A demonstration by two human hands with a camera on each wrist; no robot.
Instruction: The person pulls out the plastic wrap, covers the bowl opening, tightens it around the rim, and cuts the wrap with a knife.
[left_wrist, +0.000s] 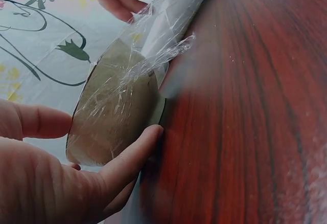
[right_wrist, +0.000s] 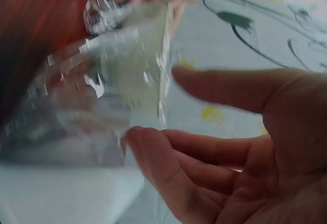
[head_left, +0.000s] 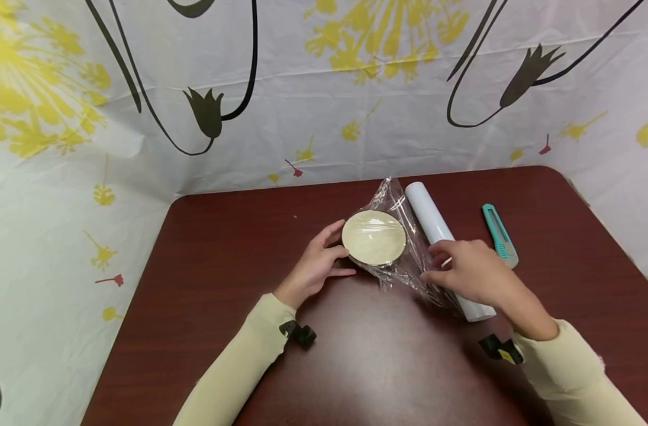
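Observation:
A round cream bowl (head_left: 374, 238) stands on the table with clear plastic wrap (head_left: 415, 260) stretched over its top. My left hand (head_left: 316, 264) holds the bowl's left side, its fingers and thumb spread around the wall, as the left wrist view also shows. The wrap's loose edges trail right to a white cling film roll (head_left: 429, 213), which lies slantwise beside the bowl. Over the near part of that roll is my right hand (head_left: 475, 271), its thumb and fingers apart. In the right wrist view the wrap (right_wrist: 102, 81) lies just beyond the fingertips, with nothing gripped.
A teal utility knife (head_left: 499, 235) lies right of the roll, partly behind my right hand. The dark red wooden table (head_left: 238, 236) meets a white flowered sheet (head_left: 324, 118) at its back. Small cameras are strapped to both wrists.

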